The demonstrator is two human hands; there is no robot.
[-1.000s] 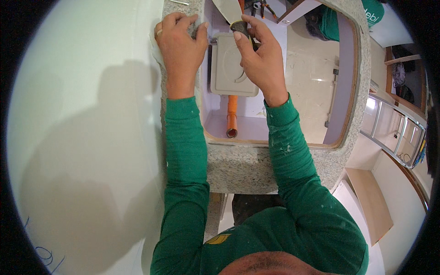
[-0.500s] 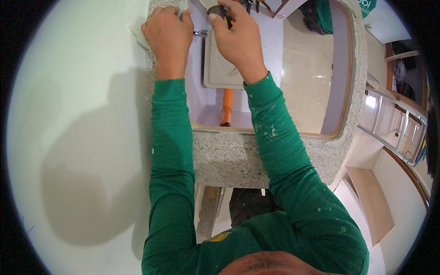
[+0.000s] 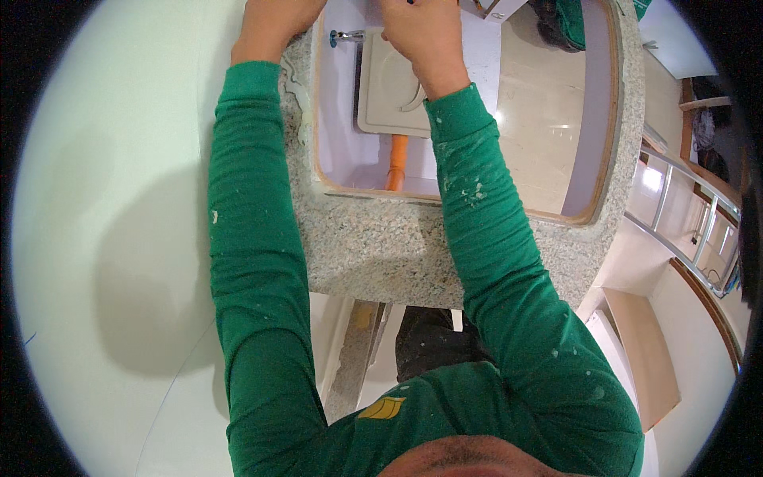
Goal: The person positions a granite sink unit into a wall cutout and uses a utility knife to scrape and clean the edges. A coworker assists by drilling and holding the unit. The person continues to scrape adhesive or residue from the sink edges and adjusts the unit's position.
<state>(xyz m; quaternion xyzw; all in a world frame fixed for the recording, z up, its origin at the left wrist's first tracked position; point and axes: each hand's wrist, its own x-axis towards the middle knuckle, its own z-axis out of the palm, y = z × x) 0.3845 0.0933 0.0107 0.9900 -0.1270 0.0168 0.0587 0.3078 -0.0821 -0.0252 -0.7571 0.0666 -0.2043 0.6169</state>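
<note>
My left hand [image 3: 278,20] is at the top edge of the view, over the back strip of the speckled granite countertop [image 3: 373,246] beside the white wall. Its fingers are cut off by the edge. My right hand [image 3: 425,40] is above the countertop's rectangular cutout, fingers curled and partly out of view; a small dark bit shows at them, too little to name. Below it, inside the cutout, lie a beige square cover [image 3: 389,87] and an orange pipe [image 3: 398,159]. A chrome valve with a blue ring [image 3: 346,37] sticks out between my hands.
The white wall [image 3: 119,199] runs along my left. Through the cutout a beige tiled floor [image 3: 536,119] and a dark green and black bundle [image 3: 560,28] show. A metal ladder [image 3: 660,191] and a brown board [image 3: 644,358] are at the right.
The view has shifted, and both hands now sit higher, partly beyond the top edge. My left hand has moved left toward the wall. The dark object at my right hand is mostly out of view.
</note>
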